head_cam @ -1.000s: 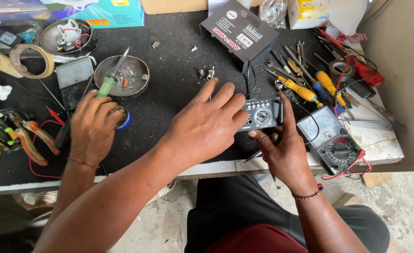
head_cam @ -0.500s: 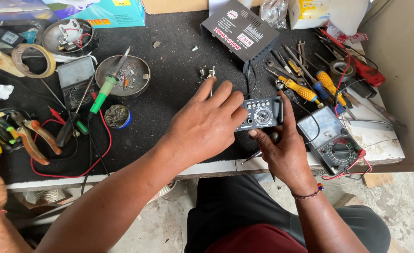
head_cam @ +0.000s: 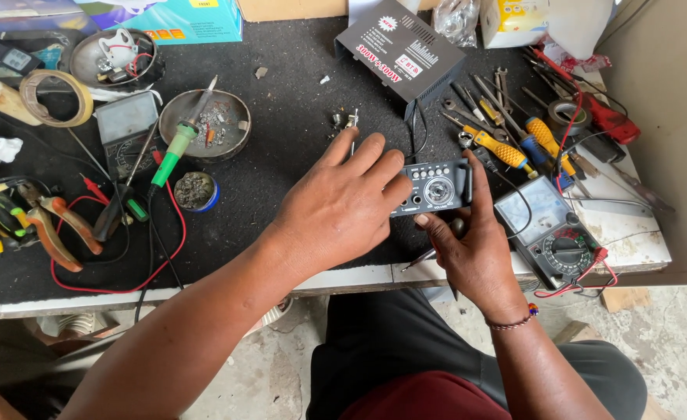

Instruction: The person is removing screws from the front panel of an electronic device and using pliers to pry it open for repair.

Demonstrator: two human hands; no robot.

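- Small black panel [head_cam: 434,188] w/ knob & buttons sits near front edge of the bench [head_cam: 297,117], held between both hands.
- Left hand [head_cam: 342,206] lies on its left end, fingers spread flat, not curled shut.
- Right hand [head_cam: 474,247] grips its right end, thumb up the side, fingers under it.
- Black box [head_cam: 399,54] sits just behind, a cable runs down to the panel.
- Meter [head_cam: 555,231] w/ dial is just right of the right hand.
- Screwdrivers [head_cam: 515,140] w/ yellow handles lie behind the meter.
- Green solder iron [head_cam: 174,149] leans on a round dish [head_cam: 205,124], well left.
- Pliers [head_cam: 48,222] & red wire [head_cam: 118,284] at far left.
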